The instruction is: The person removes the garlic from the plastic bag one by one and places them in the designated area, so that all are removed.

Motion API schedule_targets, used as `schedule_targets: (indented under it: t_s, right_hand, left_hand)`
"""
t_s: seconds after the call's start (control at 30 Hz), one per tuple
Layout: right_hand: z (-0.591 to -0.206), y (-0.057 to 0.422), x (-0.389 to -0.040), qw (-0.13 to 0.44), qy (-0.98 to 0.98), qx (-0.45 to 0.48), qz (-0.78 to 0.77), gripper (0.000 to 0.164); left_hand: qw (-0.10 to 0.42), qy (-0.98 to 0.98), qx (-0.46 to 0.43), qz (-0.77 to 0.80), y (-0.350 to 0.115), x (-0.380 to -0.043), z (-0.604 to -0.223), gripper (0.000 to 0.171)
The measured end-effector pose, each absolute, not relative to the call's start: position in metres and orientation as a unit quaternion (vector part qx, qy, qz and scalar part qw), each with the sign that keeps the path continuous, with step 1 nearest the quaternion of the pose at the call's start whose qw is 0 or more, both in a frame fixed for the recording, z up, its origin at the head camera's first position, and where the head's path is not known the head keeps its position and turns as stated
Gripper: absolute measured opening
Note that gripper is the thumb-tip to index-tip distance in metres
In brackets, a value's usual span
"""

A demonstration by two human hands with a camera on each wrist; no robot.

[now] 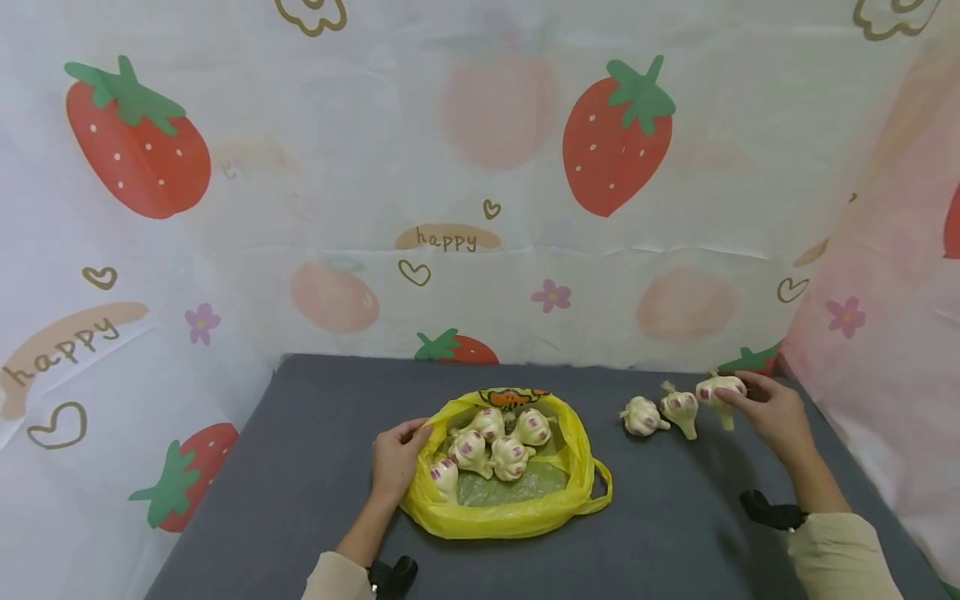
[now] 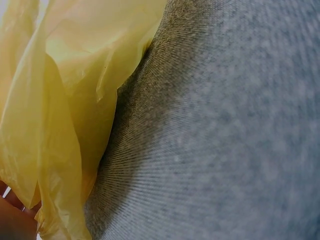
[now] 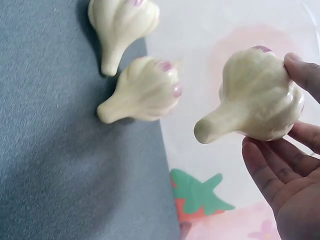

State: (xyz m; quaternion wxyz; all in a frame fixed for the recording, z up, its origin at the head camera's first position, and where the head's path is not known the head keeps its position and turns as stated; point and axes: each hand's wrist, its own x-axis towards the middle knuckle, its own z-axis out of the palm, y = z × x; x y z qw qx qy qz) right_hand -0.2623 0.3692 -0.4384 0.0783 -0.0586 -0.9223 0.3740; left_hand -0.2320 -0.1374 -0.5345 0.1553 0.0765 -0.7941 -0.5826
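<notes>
Garlic bulb (image 3: 256, 94), pinched by the right hand (image 1: 774, 414), is at the yellow bag's (image 1: 495, 520) three o'clock; left hand (image 1: 397, 463) grips its nine-o'clock rim (image 1: 420, 485), likely steadying it.

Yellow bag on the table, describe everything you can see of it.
The yellow bag looks like thin, crinkled plastic. It sits on the gray table, mouth wide open, with an orange print near the far rim and a handle loop on the right. At least five garlic bulbs lie inside, and the left hand holds its left edge.
</notes>
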Motion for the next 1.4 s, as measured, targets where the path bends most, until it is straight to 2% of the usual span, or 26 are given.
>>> schedule_targets:
  t_s: [0.33, 0.93, 1.2, 1.4]
  right_hand:
    - [-0.449, 0.379, -0.262, 0.089, -0.929, -0.067, 0.352, 0.072]
    - [-0.473, 0.387, -0.265, 0.056, -0.939, -0.086, 0.328, 0.076]
    - [-0.486, 0.389, -0.265, 0.070, -0.938, -0.088, 0.329, 0.073]
    - [-0.492, 0.390, -0.263, 0.060, -0.937, -0.087, 0.332, 0.074]
  left_hand:
    - [0.158, -0.791, 0.073, -0.586, -0.138, -0.231, -0.534, 0.020]
    - [0.157, -0.795, 0.079, -0.580, -0.137, -0.232, -0.533, 0.020]
    - [0.158, -0.794, 0.074, -0.583, -0.138, -0.232, -0.533, 0.020]
    - [0.158, -0.792, 0.074, -0.585, -0.139, -0.233, -0.530, 0.020]
